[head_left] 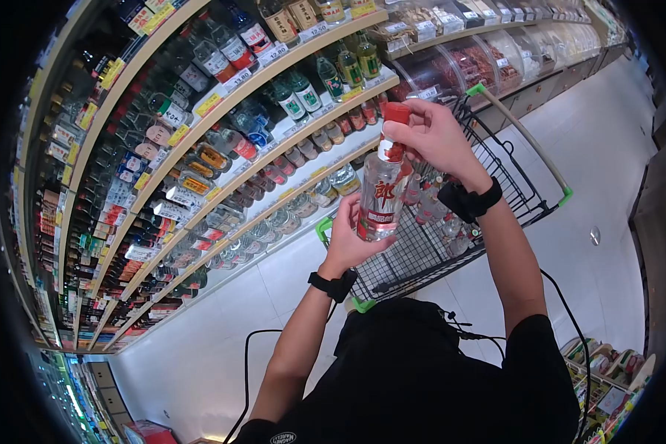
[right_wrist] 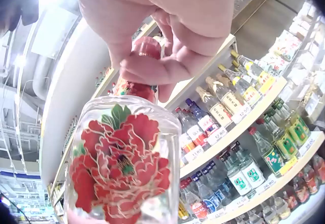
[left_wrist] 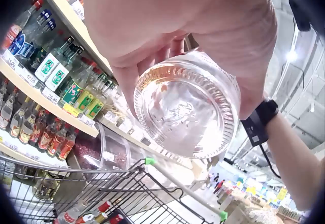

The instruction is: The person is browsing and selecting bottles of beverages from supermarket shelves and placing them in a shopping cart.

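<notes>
A clear glass bottle (head_left: 383,194) with a red cap and red lettering is held up, tilted, in front of the body. My left hand (head_left: 349,235) grips its lower part; in the left wrist view the round glass base (left_wrist: 185,112) faces the camera, with the hand (left_wrist: 183,26) around it. My right hand (head_left: 438,140) pinches the neck just under the cap. In the right wrist view, a red peony with green leaves (right_wrist: 122,165) decorates the bottle, and the fingers of the right hand (right_wrist: 162,36) curl around the neck beside the red cap (right_wrist: 147,47).
A wire shopping cart (head_left: 414,255) with green corners stands below the hands, several bottles (head_left: 431,211) inside it. Curved shelves (head_left: 303,129) full of bottles run along the left and front. Clear bins (head_left: 481,65) of dried goods stand ahead. Black cables (head_left: 247,370) hang near both arms.
</notes>
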A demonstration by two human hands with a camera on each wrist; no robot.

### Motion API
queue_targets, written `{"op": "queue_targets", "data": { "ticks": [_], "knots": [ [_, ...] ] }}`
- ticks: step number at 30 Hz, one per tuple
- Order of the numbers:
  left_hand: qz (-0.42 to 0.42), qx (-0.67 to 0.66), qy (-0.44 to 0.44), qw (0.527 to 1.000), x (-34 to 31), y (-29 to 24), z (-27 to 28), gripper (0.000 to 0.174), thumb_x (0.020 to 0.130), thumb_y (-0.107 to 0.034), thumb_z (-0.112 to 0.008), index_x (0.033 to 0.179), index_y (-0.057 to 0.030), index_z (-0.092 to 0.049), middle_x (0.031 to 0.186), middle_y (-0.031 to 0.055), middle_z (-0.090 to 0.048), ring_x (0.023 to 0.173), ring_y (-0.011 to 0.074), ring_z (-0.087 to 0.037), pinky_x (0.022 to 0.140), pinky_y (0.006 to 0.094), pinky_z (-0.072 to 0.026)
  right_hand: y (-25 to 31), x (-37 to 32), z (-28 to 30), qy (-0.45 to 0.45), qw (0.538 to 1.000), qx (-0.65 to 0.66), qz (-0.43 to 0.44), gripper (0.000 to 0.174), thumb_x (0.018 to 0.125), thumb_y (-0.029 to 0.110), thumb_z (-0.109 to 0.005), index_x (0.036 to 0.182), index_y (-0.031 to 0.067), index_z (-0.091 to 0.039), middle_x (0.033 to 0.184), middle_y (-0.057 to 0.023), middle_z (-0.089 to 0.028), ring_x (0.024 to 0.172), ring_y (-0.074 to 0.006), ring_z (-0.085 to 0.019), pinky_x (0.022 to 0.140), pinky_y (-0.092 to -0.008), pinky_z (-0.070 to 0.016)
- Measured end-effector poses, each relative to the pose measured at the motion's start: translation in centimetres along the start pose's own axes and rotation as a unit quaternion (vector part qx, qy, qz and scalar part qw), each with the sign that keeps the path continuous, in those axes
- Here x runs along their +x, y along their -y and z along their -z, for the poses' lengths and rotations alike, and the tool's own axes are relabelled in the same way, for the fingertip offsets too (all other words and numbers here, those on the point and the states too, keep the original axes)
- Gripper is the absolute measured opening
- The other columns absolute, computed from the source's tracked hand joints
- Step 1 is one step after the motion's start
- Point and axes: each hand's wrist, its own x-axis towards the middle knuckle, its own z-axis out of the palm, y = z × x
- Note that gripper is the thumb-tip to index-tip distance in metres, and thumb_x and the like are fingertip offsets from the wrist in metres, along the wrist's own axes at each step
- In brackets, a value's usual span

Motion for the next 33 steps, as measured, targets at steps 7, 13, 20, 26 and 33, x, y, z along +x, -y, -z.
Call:
{"op": "queue_targets", "data": {
  "ticks": [7,13,20,26,33],
  "knots": [
    [0.027,-0.124,-0.037,0.991,-1.6,-1.5,0.8,0.072,0.070,-0.004,-0.082,0.127,-0.0015,-0.039,0.114,0.0130,-0.064,0.103,0.0188,-0.066,0.092,0.0344,-0.0532,-4.1,-0.7,-3.7,0.054,0.992,0.111,0.006,0.051,0.098,0.027,-0.063,0.136,-0.0014,-0.044,0.106,-0.0054,-0.062,0.094,-0.0094,-0.059,0.083,-0.0267,-0.0498],
    [0.051,-0.190,-0.040,0.980,-4.3,-3.0,1.3,0.065,0.074,-0.002,-0.078,0.127,-0.0022,-0.040,0.113,0.0135,-0.065,0.102,0.0189,-0.067,0.091,0.0353,-0.0549,-3.9,-2.4,-7.8,0.072,0.986,0.140,-0.059,0.051,0.098,0.032,-0.061,0.134,0.0011,-0.041,0.112,-0.0074,-0.060,0.094,-0.0107,-0.058,0.086,-0.0293,-0.0512],
    [0.014,-0.078,-0.077,0.994,-7.4,-4.7,2.8,0.065,0.077,-0.002,-0.079,0.128,-0.0015,-0.038,0.116,0.0138,-0.062,0.101,0.0192,-0.067,0.087,0.0338,-0.0559,-2.4,-6.3,-12.1,0.025,0.973,0.226,-0.039,0.049,0.098,0.029,-0.062,0.133,0.0027,-0.040,0.118,-0.0085,-0.058,0.096,-0.0109,-0.062,0.081,-0.0300,-0.0555],
    [0.006,-0.266,-0.058,0.962,-10.4,-4.9,3.8,0.046,0.094,-0.011,-0.065,0.130,-0.0003,-0.038,0.119,0.0124,-0.059,0.103,0.0154,-0.062,0.087,0.0311,-0.0543,-1.6,-8.2,-14.6,0.025,0.964,0.257,-0.056,0.043,0.097,0.023,-0.063,0.130,0.0049,-0.042,0.114,-0.0069,-0.059,0.098,-0.0125,-0.063,0.083,-0.0298,-0.0551],
    [0.010,-0.250,-0.042,0.967,-14.1,-7.3,4.5,0.033,0.105,-0.019,-0.045,0.132,-0.0014,-0.039,0.107,0.0111,-0.064,0.092,0.0152,-0.066,0.081,0.0288,-0.0542,1.0,-11.2,-15.7,0.039,0.947,0.309,-0.082,0.039,0.099,0.020,-0.060,0.130,0.0057,-0.042,0.112,-0.0060,-0.060,0.096,-0.0129,-0.064,0.082,-0.0302,-0.0554]
  ]
}}
